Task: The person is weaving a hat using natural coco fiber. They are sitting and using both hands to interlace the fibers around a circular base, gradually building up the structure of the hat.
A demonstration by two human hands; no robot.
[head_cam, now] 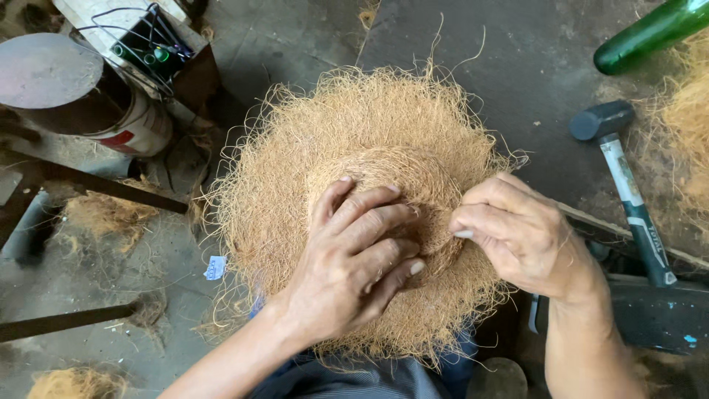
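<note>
A round, bowl-shaped mat of tan coconut fibre [354,125] fills the middle of the head view, resting over my lap. My left hand [351,258] lies flat in its hollow centre, fingers spread and pressing the fibre down. My right hand [517,233] is at the right side of the hollow, fingers curled and pinching strands of the fibre near the rim. Loose wisps stick out all around the edge.
A hammer [628,192] with a dark head and a green-and-white handle lies at the right on a dark block. A green glass bottle [650,33] lies at the top right. A rusty tin can [88,103] stands at the top left. More fibre [690,118] is piled at the right edge.
</note>
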